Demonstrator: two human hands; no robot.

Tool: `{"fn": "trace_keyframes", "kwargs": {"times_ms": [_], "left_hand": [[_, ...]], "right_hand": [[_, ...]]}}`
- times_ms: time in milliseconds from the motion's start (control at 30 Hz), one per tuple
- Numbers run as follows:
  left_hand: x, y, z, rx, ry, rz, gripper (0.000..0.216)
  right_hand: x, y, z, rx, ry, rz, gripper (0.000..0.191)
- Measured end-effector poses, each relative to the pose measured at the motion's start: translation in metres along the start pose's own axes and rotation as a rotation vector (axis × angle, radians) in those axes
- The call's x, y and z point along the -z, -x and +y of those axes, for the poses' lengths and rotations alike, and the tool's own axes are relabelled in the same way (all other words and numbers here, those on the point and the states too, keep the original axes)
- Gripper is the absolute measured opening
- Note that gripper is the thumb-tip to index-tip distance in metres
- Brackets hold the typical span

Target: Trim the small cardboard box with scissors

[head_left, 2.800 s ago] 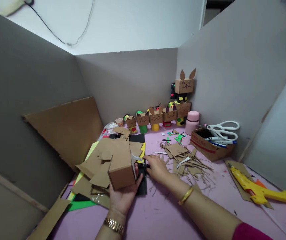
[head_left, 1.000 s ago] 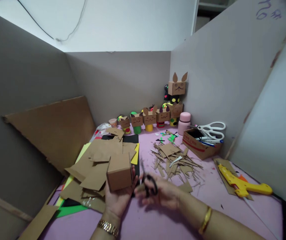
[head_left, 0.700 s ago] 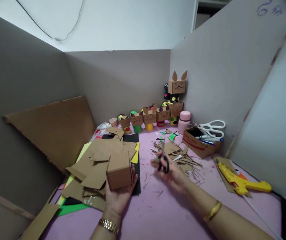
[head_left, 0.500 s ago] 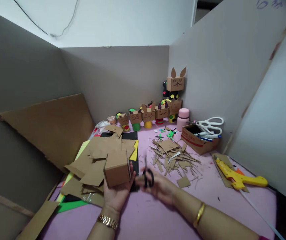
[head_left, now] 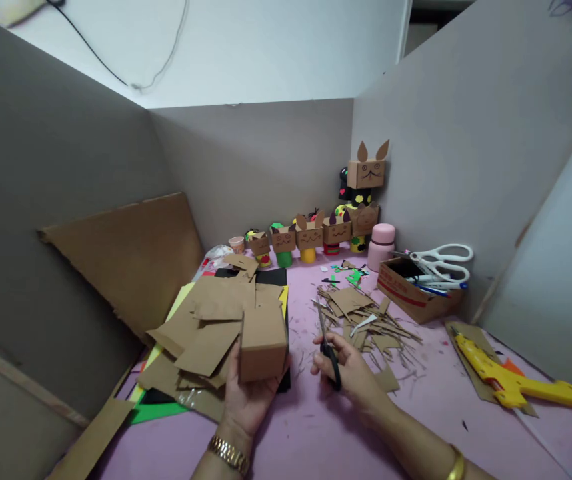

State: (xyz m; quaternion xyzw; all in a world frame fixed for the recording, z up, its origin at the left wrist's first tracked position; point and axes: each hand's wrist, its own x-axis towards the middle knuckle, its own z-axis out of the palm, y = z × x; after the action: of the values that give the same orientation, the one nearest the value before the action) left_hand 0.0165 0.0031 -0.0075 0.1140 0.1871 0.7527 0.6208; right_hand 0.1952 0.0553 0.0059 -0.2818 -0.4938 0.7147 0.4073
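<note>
My left hand (head_left: pixel 251 399) cups a small brown cardboard box (head_left: pixel 263 340) from below, holding it just above the pink table (head_left: pixel 316 433). My right hand (head_left: pixel 353 377) grips black-handled scissors (head_left: pixel 327 343) with the blades pointing away from me, a short gap to the right of the box. A gold watch sits on my left wrist and a gold bangle on my right. A heap of cut cardboard pieces (head_left: pixel 206 320) lies on coloured paper sheets directly left of the box.
Cardboard strips and scraps (head_left: pixel 366 317) lie ahead of my right hand. A carton with white scissors (head_left: pixel 443 260) and pens stands at right; a yellow glue gun (head_left: pixel 511 380) lies nearer. Box-headed figures (head_left: pixel 311 235) and a pink bottle (head_left: pixel 381 245) line the back. Grey partitions surround the table.
My right hand picked the black scissors up from the table beside the box, waved them right and back, and now holds them steady. The box has turned slightly in my left hand.
</note>
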Motion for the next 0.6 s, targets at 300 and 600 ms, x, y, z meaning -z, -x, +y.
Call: {"fn": "trace_keyframes", "kwargs": {"times_ms": [300,600], "left_hand": [[-0.026,0.008,-0.012,0.173,-0.124,0.057,0.031],[-0.028,0.012,-0.016,0.267,-0.162,0.078,0.034]], "right_hand": [[0.001,0.006,0.002,0.088,0.033,-0.011,0.046],[0.002,0.009,-0.006,0.135,0.043,-0.042,0.047]]}}
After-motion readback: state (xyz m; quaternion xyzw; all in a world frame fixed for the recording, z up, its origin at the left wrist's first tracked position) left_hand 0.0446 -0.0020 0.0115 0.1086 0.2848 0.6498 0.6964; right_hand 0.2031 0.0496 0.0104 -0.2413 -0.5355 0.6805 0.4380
